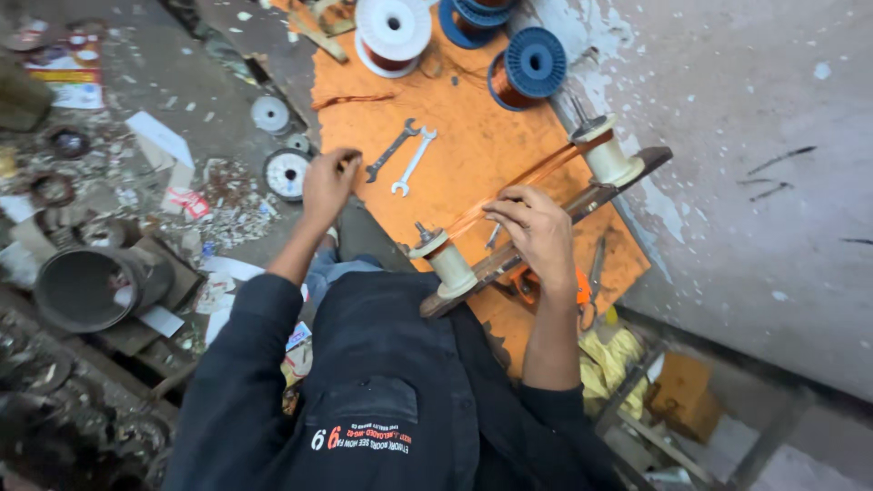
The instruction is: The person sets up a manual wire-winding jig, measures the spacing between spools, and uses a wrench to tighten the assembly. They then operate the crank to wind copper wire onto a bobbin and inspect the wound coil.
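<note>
We see a person in a dark jacket bent over an orange board (pixel 509 136) that lies on the floor. Across it sits a wooden bar jig (pixel 546 235) carrying two cream formers, a near former (pixel 447 264) and a far former (pixel 605 155), well apart. A band of copper wire (pixel 527 180) runs taut between them, many turns side by side (too fine to count).

The right hand (pixel 538 232) rests on the band near the middle of the jig, fingers curled down over the strands, touching them; we cannot tell if it pinches the wire or only presses it flat. The left hand (pixel 327 182) reaches out to the board's left edge, fingers closed loosely around something small and dark; we cannot tell what.

Just beside the left hand lie two open-ended spanners (pixel 405 156), untouched. At the top of the board stand a white spool (pixel 393 29) and blue spools (pixel 529 68) of copper wire. Orange-handled pliers (pixel 582 291) lie under the right forearm, near the jig.

Our judgement on progress: the coil is well under way, since a full band already spans both formers, but it is still on the jig, not tied off or lifted. A round white disc (pixel 287 173) and scrap litter the floor to the left.
</note>
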